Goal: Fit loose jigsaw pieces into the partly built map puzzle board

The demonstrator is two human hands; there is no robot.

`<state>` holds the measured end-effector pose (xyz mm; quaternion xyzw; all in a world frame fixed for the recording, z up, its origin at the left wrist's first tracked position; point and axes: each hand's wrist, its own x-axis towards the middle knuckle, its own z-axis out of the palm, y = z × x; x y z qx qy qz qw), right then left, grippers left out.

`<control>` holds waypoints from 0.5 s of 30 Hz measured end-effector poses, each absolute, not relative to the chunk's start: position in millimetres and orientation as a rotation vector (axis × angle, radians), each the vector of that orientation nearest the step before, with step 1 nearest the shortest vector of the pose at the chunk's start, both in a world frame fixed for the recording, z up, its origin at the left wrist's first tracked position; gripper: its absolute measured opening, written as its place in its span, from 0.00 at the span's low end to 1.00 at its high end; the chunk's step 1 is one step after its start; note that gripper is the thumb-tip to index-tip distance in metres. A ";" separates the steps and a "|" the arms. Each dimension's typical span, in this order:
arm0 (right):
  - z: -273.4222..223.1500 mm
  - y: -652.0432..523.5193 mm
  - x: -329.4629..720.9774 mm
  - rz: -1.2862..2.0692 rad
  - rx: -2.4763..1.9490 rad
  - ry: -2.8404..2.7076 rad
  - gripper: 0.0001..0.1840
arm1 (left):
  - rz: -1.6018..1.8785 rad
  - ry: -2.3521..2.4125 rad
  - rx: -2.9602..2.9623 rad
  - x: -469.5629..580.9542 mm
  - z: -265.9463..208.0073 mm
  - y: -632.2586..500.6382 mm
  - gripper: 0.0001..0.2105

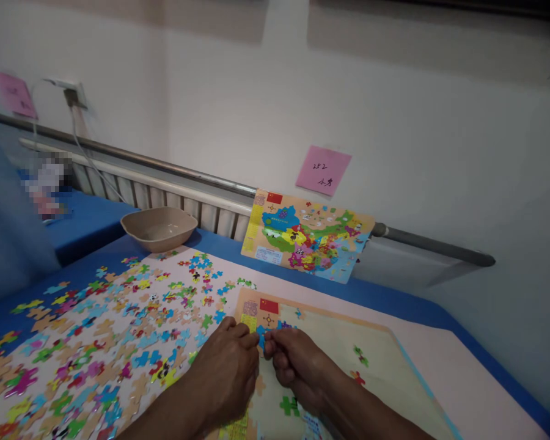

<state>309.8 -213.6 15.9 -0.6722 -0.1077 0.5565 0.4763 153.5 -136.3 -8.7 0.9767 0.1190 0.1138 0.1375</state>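
Forearms [174,403] low in view, both hands at the jigsaw's left side

Left hand [233,360]: back up, fingers curled, over the left edge of the puzzle board [334,336]. Right hand [297,363]: thumb and forefinger drawn together, other fingers folded in. Fingertips of the two nearly meet. Bit of blue jigsaw shows between them; cannot tell whether it is gripped or lies on the board. Cannot tell what the left palm covers.

Board: upper left corner filled, with red flag [269,305] and compass mark [269,320] just above the hands. Pale ground bare over much of the rest. Single pieces on it: green piece [288,405] just beside the right wrist, red piece [357,377] and green-and-white piece [360,354] to the right of that arm.

Left of board: wide scatter of loose pieces [105,330], many colours, lying on a pale pink sheet [462,366] and spilling onto the blue table [403,299].

Behind: printed map [302,235] propped upright at the table's back edge, in front of the metal rail [165,164]. Beige bowl [160,229] well to its left, near the radiator [222,221]. Pink note [323,170] on wall above map, handwritten, "252" legible. Far left: blurred blue shape [9,226], cannot identify.
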 end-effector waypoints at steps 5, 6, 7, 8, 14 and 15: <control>13.4 -213.8 310.3 1.338 -1.643 -0.287 0.22 | 0.325 0.339 2.811 153.9 -11.4 -135.2 0.07; 12.3 -214.4 310.5 1.334 -1.643 -0.297 0.22 | 0.332 0.346 2.802 154.1 -11.5 -135.0 0.07; 11.0 -215.1 310.8 1.331 -1.645 -0.306 0.22 | 0.349 0.360 2.786 154.2 -11.5 -134.8 0.07; 9.6 -215.9 311.2 1.328 -1.648 -0.314 0.22 | 0.369 0.377 2.765 154.4 -11.6 -134.7 0.07; 3.3 -217.6 312.3 1.300 -1.661 -0.372 0.21 | 0.404 0.431 2.636 153.8 -10.2 -134.2 0.06; 2.7 -217.3 312.4 1.299 -1.672 -0.379 0.22 | 0.406 0.435 2.616 153.5 -9.7 -133.6 0.06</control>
